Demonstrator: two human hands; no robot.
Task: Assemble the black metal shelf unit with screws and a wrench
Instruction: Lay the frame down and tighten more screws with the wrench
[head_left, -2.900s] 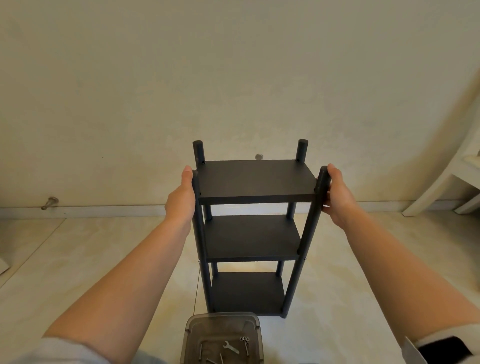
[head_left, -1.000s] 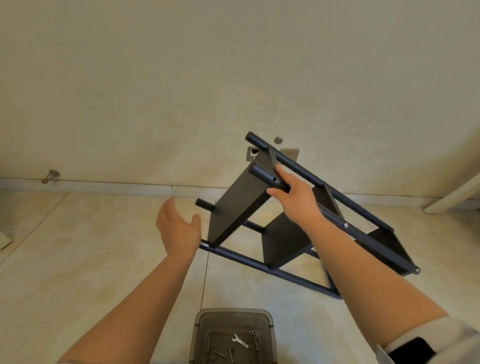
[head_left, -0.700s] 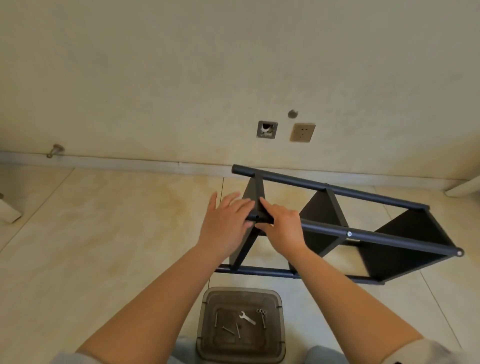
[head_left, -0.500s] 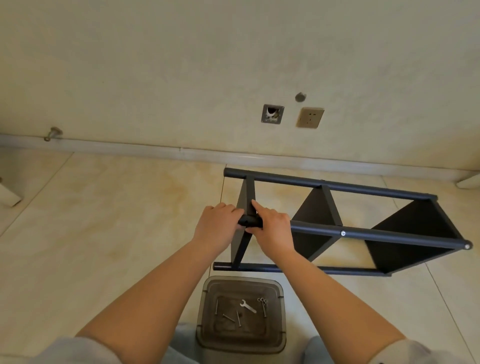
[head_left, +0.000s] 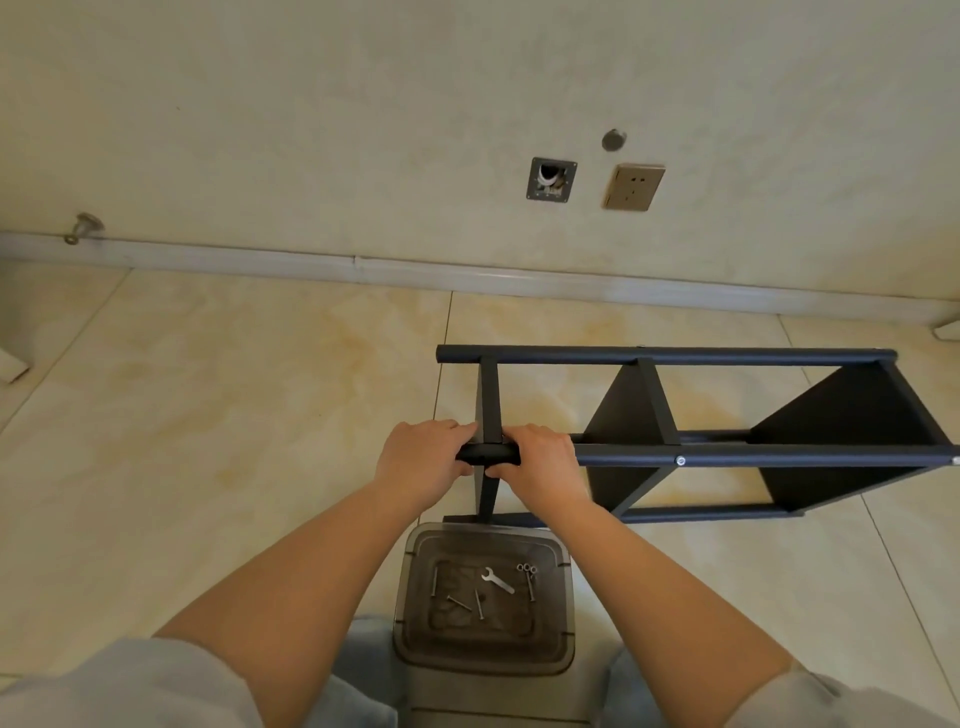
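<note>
Black metal shelf unit (head_left: 691, 457) with three flat panels lies on its side on the beige tiled floor (head_left: 208, 415). Both hands clamp its near top tube, the left hand (head_left: 423, 462) and right hand (head_left: 540, 465) curling either side of the end panel. Below the fingers, a silver wrench (head_left: 497, 580) and long screws (head_left: 480, 603) rest in a translucent grey plastic bin (head_left: 485, 654).
</note>
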